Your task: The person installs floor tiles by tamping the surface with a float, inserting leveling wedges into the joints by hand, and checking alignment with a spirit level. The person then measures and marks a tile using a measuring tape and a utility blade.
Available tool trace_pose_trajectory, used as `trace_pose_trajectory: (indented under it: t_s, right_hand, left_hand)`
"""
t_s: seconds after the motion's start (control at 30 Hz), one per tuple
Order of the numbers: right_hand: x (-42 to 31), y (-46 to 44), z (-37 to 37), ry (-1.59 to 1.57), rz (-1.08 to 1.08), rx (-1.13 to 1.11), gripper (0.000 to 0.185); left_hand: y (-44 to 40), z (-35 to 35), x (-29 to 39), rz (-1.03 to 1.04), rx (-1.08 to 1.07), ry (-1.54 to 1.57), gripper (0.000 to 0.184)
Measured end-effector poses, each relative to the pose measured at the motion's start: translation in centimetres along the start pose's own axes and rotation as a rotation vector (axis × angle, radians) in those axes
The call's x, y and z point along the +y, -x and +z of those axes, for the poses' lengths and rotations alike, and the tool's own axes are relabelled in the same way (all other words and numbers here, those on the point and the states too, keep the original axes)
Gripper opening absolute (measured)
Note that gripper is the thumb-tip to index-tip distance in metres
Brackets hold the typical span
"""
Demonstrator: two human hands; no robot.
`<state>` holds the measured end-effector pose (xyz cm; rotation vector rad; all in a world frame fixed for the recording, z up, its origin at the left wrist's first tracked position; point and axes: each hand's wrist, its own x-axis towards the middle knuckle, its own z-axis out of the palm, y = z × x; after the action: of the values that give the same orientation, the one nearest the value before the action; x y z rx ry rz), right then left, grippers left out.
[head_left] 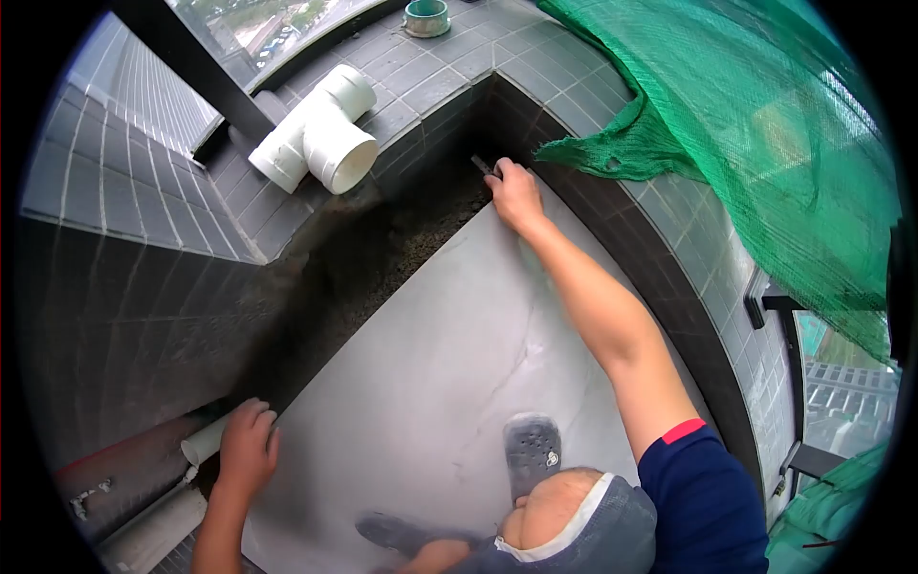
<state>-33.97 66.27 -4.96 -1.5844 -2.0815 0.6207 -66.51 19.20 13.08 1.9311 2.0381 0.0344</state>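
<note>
A large grey floor tile [411, 373] with faint marbling lies in front of me, and my feet in dark clogs [534, 450] are on it. At its far corner my right hand [517, 196] is closed on a small narrow grey strip [481, 165]; its exact kind is unclear. My left hand [251, 445] is at the tile's left corner, beside a white pipe end [204, 442]. Its fingers are loosely bent, with the thumb apart, and nothing shows in them. The fingertips' contact with the edge is partly hidden.
Rough dark mortar [411, 244] shows between the tile and the wall. A white pipe tee [320, 129] lies on the tiled ledge [435, 91], with a green-rimmed pipe stub [426, 18] farther back. Green netting [765, 143] hangs at right. A pipe [158, 531] runs low at left.
</note>
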Motion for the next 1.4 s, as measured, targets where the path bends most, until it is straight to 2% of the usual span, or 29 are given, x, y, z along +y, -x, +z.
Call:
trace_pose_trajectory:
  t_s: [0.03,0.1,0.13,0.23,0.33,0.37,0.43,0.5,0.6,0.83,0.9,1.13,1.4]
  right_hand:
    - [-1.2,0.4,-1.9,-0.001,0.107,-0.155,0.030]
    - [-3.1,1.7,-4.4,-0.208,0.186,-0.365,0.029]
    - [-4.1,2.6,-5.3,-0.192,0.178,-0.376,0.029]
    - [-4.9,4.4,-6.3,-0.313,0.360,-0.645,0.035]
    - [-3.8,4.9,-6.1,-0.258,0.503,-0.839,0.030]
    - [-3.2,5.4,-5.7,-0.241,0.513,-0.841,0.030]
    - [-2.1,6.4,-4.7,-0.346,0.654,-0.921,0.030]
    - [-2.1,6.8,-4.7,-0.352,0.699,-0.945,0.028]
    - [-2.2,6.5,-3.9,-0.503,0.878,-0.982,0.027]
    - [-2.8,6.1,-4.5,-0.388,0.780,-0.984,0.026]
    - [-3.4,6.0,-4.3,-0.398,0.842,-0.975,0.026]
    - [-3.4,5.5,-3.5,-0.419,0.780,-0.980,0.031]
    - [-4.9,5.7,-3.7,-0.237,0.628,-1.001,0.033]
  left_hand:
    - [-1.3,0.8,0.4,0.022,-0.013,0.015,0.026]
    - [-4.5,3.5,1.7,0.056,0.003,0.051,0.027]
    - [-6.5,5.4,2.6,0.070,0.032,0.071,0.028]
    - [-12.4,12.6,6.5,0.058,0.260,0.074,0.047]
    - [-16.6,18.7,11.6,-0.078,0.331,0.160,0.069]
    - [-17.3,20.0,13.1,-0.080,0.327,0.178,0.069]
    - [-18.1,22.0,15.1,-0.235,0.379,0.155,0.076]
    - [-18.3,21.9,15.4,-0.259,0.347,0.147,0.079]
    - [-18.3,21.6,15.1,-0.252,0.358,0.166,0.076]
    - [-18.7,21.3,15.1,-0.270,0.345,0.178,0.075]
    - [-18.6,21.3,15.4,-0.285,0.334,0.182,0.074]
    - [-18.6,21.3,15.1,-0.278,0.335,0.179,0.075]
    - [-18.7,21.3,15.2,-0.259,0.349,0.162,0.074]
